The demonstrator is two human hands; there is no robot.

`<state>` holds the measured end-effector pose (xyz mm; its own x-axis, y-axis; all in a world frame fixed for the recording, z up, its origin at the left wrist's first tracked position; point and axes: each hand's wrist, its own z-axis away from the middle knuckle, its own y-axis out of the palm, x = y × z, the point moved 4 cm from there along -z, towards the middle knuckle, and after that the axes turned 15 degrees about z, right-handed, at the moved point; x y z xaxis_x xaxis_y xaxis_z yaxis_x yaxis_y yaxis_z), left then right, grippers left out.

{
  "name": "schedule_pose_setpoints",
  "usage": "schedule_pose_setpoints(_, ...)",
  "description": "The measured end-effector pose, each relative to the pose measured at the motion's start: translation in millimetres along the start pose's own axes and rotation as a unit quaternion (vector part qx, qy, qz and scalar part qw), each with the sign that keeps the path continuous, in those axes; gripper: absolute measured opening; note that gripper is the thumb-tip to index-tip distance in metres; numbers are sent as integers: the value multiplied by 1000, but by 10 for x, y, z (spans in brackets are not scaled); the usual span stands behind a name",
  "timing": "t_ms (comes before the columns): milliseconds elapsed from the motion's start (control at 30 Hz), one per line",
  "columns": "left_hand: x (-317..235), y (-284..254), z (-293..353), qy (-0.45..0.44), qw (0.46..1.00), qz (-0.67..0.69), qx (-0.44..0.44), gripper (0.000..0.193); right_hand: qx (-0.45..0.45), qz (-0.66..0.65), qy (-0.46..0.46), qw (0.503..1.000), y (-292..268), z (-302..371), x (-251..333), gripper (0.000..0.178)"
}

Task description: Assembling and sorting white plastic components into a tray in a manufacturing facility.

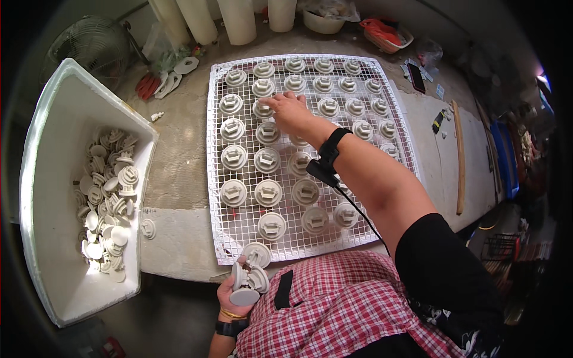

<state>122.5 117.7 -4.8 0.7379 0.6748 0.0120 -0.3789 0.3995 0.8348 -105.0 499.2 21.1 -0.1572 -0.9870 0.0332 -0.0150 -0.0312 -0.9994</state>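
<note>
My left hand (225, 296), low at the rack's near edge, is closed round several white round plastic caps (245, 297) with raised clips. My right hand (291, 114) reaches across the white wire-grid rack (230, 252), its fingertips on one such round cap (261, 110) in the second column from the left. The palm and wrist partly hide neighbouring caps. More caps stand in rows over the grid, discs down and clips up, such as the near one (271, 227).
At left, a white foam box (51, 197) holds a heap of loose caps (107, 209). One stray cap (148, 228) lies beside it. A wooden stick (458, 158), a yellow-black cutter (439, 122) and a phone (416, 77) lie at right. White cylinders (237, 24) and a fan (89, 51) stand behind.
</note>
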Motion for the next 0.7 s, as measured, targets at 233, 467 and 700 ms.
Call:
schedule_pose_setpoints(233, -11, -25, -5, -12, 1000, -13, 1, 61, -4, -41, -14, 999, 47, 32, 61, 65)
schedule_pose_setpoints(467, -31, -32, -15, -7, 1000, -20, -4, 60, -81, -77, 31, 993, -70, 64, -148, 55)
schedule_pose_setpoints(700, -9, -11, -14, 3, 1000, -15, -3, 58, -25, -28, 124, 992, -181, 163, -888, 42)
